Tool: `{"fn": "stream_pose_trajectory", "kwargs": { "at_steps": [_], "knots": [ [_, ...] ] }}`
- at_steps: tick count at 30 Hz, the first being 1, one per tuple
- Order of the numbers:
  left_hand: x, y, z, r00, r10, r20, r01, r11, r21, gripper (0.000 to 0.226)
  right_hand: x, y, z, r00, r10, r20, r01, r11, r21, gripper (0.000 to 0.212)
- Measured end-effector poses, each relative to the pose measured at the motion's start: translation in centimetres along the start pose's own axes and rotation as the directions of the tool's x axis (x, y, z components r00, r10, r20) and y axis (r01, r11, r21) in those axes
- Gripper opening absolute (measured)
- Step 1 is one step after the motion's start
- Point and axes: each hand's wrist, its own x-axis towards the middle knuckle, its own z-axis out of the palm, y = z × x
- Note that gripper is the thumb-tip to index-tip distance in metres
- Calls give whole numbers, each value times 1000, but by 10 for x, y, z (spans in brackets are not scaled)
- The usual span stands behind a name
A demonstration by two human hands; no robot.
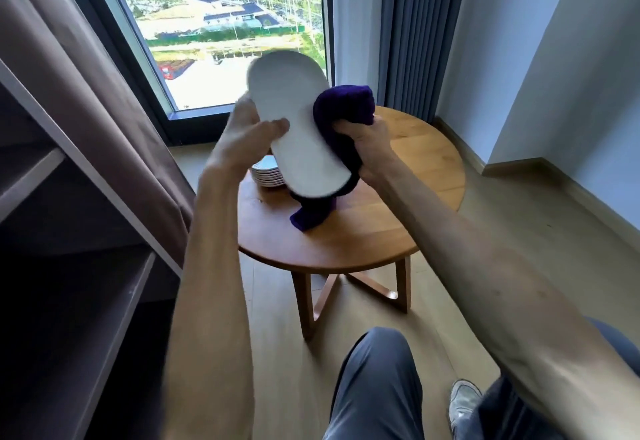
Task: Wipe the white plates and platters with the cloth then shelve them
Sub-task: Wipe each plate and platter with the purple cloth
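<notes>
A long white oval platter is held tilted in the air above the round wooden table. My left hand grips its left edge, thumb across the face. My right hand clutches a dark purple cloth bunched against the platter's right edge; the cloth wraps behind the platter and a tail hangs down to the tabletop. A stack of several white plates sits on the table's far left, partly hidden by the platter.
Dark open shelves with a brown fabric cover pulled aside stand at the left. A tall window and grey curtain are behind the table. My knees and a shoe are at the bottom, on the wooden floor.
</notes>
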Motion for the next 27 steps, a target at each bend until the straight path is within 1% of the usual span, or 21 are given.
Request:
{"fn": "stream_pose_trajectory", "kwargs": {
  "at_steps": [1, 2, 3, 4, 5, 6, 7, 9, 11, 12, 13, 15, 17, 18, 19, 20, 22, 24, 25, 27],
  "knots": [
    [1, 2, -8, 990, -61, 123, 55, 997, 57, 38, 1, -3, 0, 999, -7, 49, 9, 998, -59, 22],
    [3, 3, -11, 980, -96, 174, 86, 994, 67, 38, 2, -6, 1, 996, -9, 84, 16, 996, -82, 20],
    [2, 3, -7, 984, -93, 152, 90, 996, 23, 37, 3, -9, 1, 995, -15, 98, 22, 997, -70, 18],
    [1, 2, 1, 995, -77, 57, 80, 995, -56, 36, 5, -12, 3, 996, -25, 85, 28, 999, -29, 17],
    [-2, 1, 13, 992, -84, -92, 71, 988, -137, 35, 8, -14, 5, 999, -30, 45, 28, 999, 30, 16],
    [-7, -1, 27, 966, -117, -232, 68, 976, -209, 37, 10, -14, 8, 1000, -26, -12, 27, 995, 100, 16],
    [-11, -5, 41, 938, -151, -312, 64, 960, -273, 39, 13, -14, 10, 997, -15, -72, 28, 985, 172, 17],
    [-17, -11, 66, 915, -190, -356, 53, 931, -361, 39, 17, -10, 12, 988, 15, -154, 29, 959, 283, 21],
    [-18, -16, 77, 884, -197, -424, 22, 923, -383, 41, 18, -5, 9, 986, 31, -162, 20, 952, 304, 24],
    [-17, -19, 77, 880, -198, -432, 14, 920, -392, 41, 19, -3, 6, 988, 34, -148, 12, 954, 300, 24],
    [-17, -20, 73, 890, -201, -410, 23, 916, -399, 39, 19, -2, 2, 990, 37, -137, 6, 953, 304, 24],
    [-18, -23, 58, 932, -201, -303, 78, 925, -371, 37, 21, 0, -7, 989, 39, -142, 10, 944, 330, 23],
    [-19, -26, 38, 962, -191, -192, 131, 948, -289, 38, 25, 0, -17, 988, 45, -148, 8, 941, 338, 24],
    [-18, -23, 28, 969, -187, -162, 148, 962, -229, 36, 27, -1, -21, 991, 51, -124, -7, 944, 328, 24],
    [-17, -19, 17, 971, -194, -141, 168, 970, -176, 33, 27, -1, -25, 996, 58, -69, -35, 953, 301, 24],
    [-14, -15, 7, 971, -208, -122, 191, 972, -135, 32, 27, -4, -30, 998, 67, 11, -68, 968, 243, 24],
    [-11, -8, -11, 971, -234, -50, 230, 971, -69, 33, 25, -12, -37, 975, 106, 197, -119, 991, 54, 21],
    [-10, -6, -25, 967, -250, 50, 251, 968, -15, 35, 23, -23, -41, 918, 190, 347, -149, 979, -141, 24],
    [-10, -7, -31, 960, -266, 85, 267, 964, -1, 36, 23, -29, -42, 884, 237, 403, -149, 960, -239, 29],
    [-9, -11, -37, 947, -302, 109, 306, 952, -16, 38, 24, -38, -39, 827, 317, 465, -128, 911, -393, 42]
  ]
}}
